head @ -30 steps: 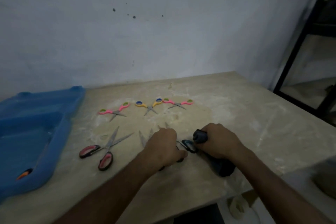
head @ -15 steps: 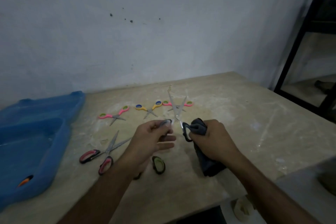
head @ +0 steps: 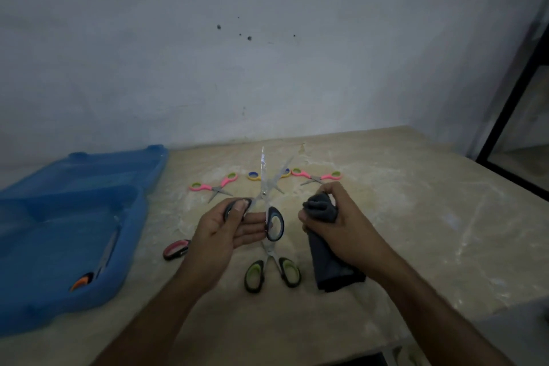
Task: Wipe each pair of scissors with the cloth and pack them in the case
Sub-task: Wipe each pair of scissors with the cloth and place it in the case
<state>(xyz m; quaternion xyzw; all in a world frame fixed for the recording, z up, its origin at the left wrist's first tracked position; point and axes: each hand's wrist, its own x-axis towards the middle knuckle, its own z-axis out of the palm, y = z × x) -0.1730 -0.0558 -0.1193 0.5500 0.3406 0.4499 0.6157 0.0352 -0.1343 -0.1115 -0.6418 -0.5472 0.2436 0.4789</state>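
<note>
A: Head view — left hand (head: 225, 229) holding up big scissors (head: 265, 196), thumb and fingers pinching 1 dark handle loop, other loop hanging free just beside fingertips. Blades pointing up, spread in a V.

B: Right hand (head: 335, 226)?

A: Gripping dark grey cloth (head: 326, 249), fist closed round bunched top end, rest of cloth drooping down onto table (head: 416, 217). Cloth near scissors but not touching, small gap btwn.

B: Rest of scissors?

A: Lying flat on table under the hands: 1 pr w/ green-lined black handles (head: 271, 272), handles twd person. Red-lined handle (head: 176, 249) poking out from behind left wrist, rest hidden. Further back, 3 small prs in a row near wall: pink pair on left (head: 214, 186), yellow pair w/ blue rings (head: 255, 176) partly hidden behind raised blades, pink pair on right (head: 318, 177).

B: Case?

A: Blue case (head: 74, 217) sitting open at left edge of table, well apart from hands. Already holding 1 pr w/ orange handle (head: 81, 282), lying in near compartment, blades pointing away.

B: Table surface?

A: Looking pale, stone-like, dusty white smears around the small prs.
</note>
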